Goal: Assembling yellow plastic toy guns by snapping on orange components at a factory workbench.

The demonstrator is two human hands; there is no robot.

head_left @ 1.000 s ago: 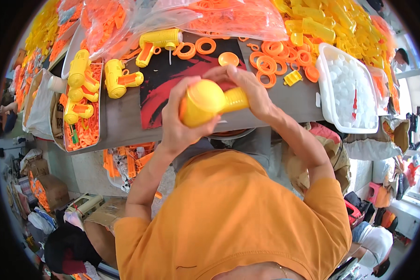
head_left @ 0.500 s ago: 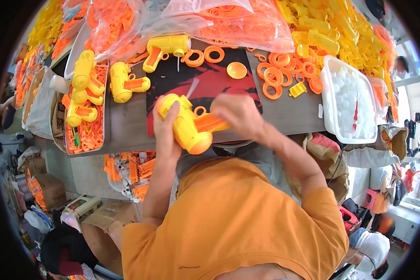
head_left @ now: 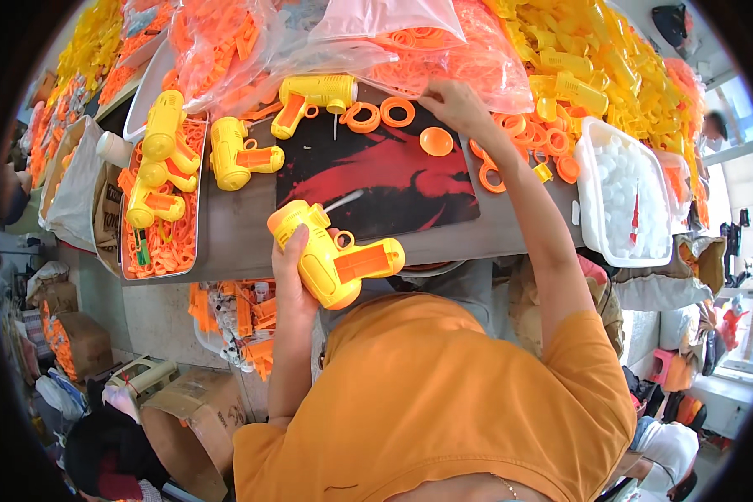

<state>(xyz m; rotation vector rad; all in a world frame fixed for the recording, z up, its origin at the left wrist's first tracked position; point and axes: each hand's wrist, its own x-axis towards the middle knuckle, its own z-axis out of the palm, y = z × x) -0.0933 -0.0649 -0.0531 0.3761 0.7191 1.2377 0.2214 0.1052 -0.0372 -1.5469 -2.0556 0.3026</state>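
My left hand (head_left: 291, 266) grips a yellow toy gun with an orange handle insert (head_left: 333, 256), held on its side over the table's near edge. My right hand (head_left: 453, 102) reaches far forward to the back of the black and red mat (head_left: 376, 180), its fingers at the orange rings (head_left: 383, 112) beside a clear bag of orange parts (head_left: 443, 50). Whether it holds a ring I cannot tell. An orange round cap (head_left: 436, 140) lies on the mat just below that hand. Another yellow toy gun (head_left: 314, 96) lies at the mat's far left corner.
A tray (head_left: 202, 180) at the left holds orange pieces and finished yellow guns (head_left: 161, 142); one more gun (head_left: 238, 157) lies beside it. A white bin of white balls (head_left: 623, 192) stands at right. Heaps of yellow parts (head_left: 594, 67) fill the back. Cardboard boxes (head_left: 184, 418) sit on the floor.
The toy gun came down from both hands in front of me to my left hand alone at the table edge. My right hand let go and reached forward to the orange rings.
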